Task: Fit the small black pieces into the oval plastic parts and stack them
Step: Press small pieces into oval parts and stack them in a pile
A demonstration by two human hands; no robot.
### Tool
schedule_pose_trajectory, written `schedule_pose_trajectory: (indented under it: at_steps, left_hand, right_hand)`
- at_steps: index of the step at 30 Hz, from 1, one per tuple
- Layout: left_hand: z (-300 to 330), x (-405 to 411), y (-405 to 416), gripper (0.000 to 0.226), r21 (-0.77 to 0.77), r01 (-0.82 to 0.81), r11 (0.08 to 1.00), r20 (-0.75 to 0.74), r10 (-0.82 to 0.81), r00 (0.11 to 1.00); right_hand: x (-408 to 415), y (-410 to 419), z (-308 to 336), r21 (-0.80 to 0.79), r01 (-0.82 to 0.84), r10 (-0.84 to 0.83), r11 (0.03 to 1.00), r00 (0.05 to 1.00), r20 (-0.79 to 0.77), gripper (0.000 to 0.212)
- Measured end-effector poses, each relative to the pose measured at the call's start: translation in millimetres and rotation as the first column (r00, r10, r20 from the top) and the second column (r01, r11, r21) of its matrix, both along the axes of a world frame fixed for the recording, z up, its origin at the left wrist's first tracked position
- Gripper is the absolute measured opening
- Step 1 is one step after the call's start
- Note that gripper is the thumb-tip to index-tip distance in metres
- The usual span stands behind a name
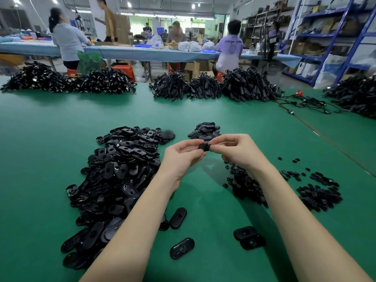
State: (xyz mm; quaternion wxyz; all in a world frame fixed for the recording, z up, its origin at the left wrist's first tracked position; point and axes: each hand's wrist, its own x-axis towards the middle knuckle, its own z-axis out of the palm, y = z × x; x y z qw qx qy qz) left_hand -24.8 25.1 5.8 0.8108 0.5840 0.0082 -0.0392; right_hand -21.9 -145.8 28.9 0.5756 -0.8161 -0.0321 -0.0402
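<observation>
Both hands meet above the green table [50,139], pinching one black oval plastic part [204,147] between them. My left hand [182,154] holds its left end and my right hand [237,150] holds its right end, fingers curled over it. Whether a small black piece sits in it is hidden by my fingers. A big heap of oval parts [120,171] lies to the left. Small black pieces [247,186] lie in a pile under my right wrist, with more [319,195] further right. A low stack of ovals [206,130] sits just beyond my hands.
Loose ovals lie near me: one [178,218], another [182,248], and a pair [249,237]. Heaps of black cable parts [211,87] line the table's far edge, with a loose cable [305,102] at the right. People work at a blue bench [142,51] behind; shelving [333,37] stands at right.
</observation>
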Motion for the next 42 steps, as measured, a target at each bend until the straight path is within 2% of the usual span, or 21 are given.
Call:
schedule_pose_trajectory:
  at_steps: [16, 32, 38, 42]
  left_hand:
    - [2.0, -1.3, 0.9, 0.027, 0.08, 0.046, 0.996, 0.058, -0.051, 0.997]
    - [3.0, -3.3, 0.0, 0.026, 0.124, 0.05, 0.991, 0.074, -0.06, 0.995]
    - [5.7, -4.3, 1.3, 0.024, 0.047, 0.066, 0.997, 0.006, -0.066, 0.998]
    - [8.4, -3.6, 3.9, 0.021, -0.038, 0.111, 0.993, -0.034, -0.113, 0.993]
  right_hand:
    - [2.4, 0.0, -4.7, 0.065, 0.071, -0.066, 0.995, 0.995, -0.081, 0.005]
    - [2.2, 2.2, -6.8, 0.162, 0.124, -0.083, 0.979, 0.968, -0.238, 0.009]
    - [3.0, 0.9, -7.6, 0.198, 0.116, -0.054, 0.973, 0.954, -0.297, 0.02]
    - [1.7, -2.0, -8.4, 0.311, 0.063, 0.055, 0.948, 0.933, -0.356, 0.025]
